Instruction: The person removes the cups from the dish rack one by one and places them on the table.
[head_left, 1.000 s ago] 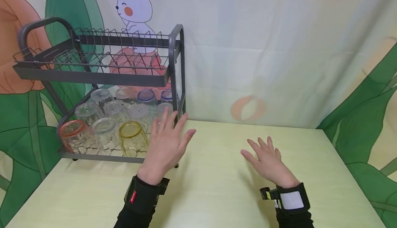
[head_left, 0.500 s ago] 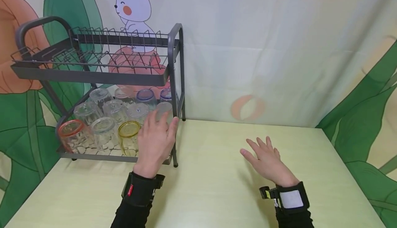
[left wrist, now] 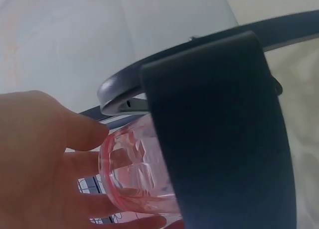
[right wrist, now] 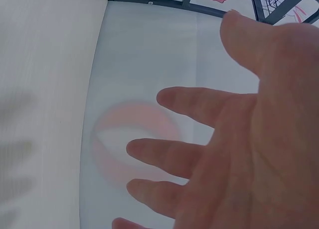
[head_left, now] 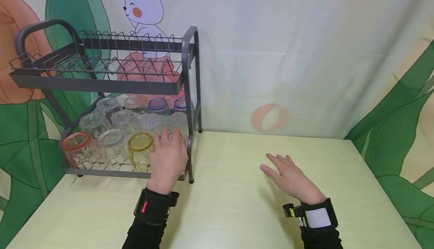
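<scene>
My left hand (head_left: 167, 160) reaches into the front right corner of the lower tier of a dark dish rack (head_left: 98, 86). Its thumb and bent fingers are round a pink-rimmed glass (left wrist: 142, 171), which the head view hides behind the hand. Part of that glass is covered by a dark rack bar in the left wrist view. Just left of the hand stands a yellow-rimmed glass (head_left: 140, 151), upside down. My right hand (head_left: 289, 179) hovers over the table to the right, fingers spread and holding nothing.
Several more upturned glasses fill the lower tier, among them a red-rimmed glass (head_left: 79, 149) and a blue-rimmed glass (head_left: 158, 109). The rack's right front post (head_left: 190, 143) stands close beside my left hand. A printed curtain (head_left: 305, 60) hangs behind the pale table (head_left: 234, 203).
My left hand has moved left and down into the rack's corner, and its spread fingers have bent round the pink-rimmed glass. The right hand has stayed nearly in place.
</scene>
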`<state>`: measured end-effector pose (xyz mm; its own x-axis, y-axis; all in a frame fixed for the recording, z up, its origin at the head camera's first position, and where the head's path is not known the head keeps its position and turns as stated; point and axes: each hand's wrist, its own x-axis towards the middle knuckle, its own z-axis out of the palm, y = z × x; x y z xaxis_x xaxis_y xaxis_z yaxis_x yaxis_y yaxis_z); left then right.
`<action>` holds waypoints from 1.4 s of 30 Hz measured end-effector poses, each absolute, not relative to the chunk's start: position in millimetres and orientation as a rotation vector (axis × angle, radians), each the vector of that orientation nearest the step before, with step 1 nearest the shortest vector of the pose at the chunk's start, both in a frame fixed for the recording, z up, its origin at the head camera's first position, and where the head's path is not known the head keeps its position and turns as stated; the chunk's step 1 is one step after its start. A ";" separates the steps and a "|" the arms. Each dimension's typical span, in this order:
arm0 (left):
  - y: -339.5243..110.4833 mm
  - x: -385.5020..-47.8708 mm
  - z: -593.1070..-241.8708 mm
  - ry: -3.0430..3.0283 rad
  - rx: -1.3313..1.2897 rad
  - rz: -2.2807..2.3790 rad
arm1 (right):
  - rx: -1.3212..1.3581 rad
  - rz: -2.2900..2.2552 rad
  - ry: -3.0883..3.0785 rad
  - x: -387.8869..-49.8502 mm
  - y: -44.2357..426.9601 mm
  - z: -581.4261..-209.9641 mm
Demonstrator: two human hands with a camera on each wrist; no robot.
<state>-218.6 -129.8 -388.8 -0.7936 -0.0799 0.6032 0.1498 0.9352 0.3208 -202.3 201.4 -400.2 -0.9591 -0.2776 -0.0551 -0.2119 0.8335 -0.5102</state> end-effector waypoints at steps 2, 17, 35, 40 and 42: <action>-129.9 -218.9 -389.3 -2.461 -0.046 -0.481 | -0.393 -0.787 2.877 -201.8 201.3 -399.7; -131.7 -215.6 -389.1 -2.588 -0.056 -0.543 | -0.430 -0.844 2.841 -199.1 200.4 -395.0; -127.6 -208.0 -382.1 -2.524 -0.120 -0.424 | -0.493 -0.881 2.832 -189.5 198.9 -383.6; -129.0 -200.8 -369.7 -2.513 -0.105 -0.426 | -0.491 -0.843 2.847 -187.7 200.4 -380.5; -127.2 -196.7 -364.5 -2.511 -0.103 -0.435 | -0.492 -0.835 2.853 -186.9 201.9 -379.9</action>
<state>-196.7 -127.2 -364.5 -0.8271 -0.0224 0.5617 0.1677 0.9439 0.2846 -186.9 201.9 -379.9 -0.9387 -0.3433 -0.0317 -0.2721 0.7941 -0.5435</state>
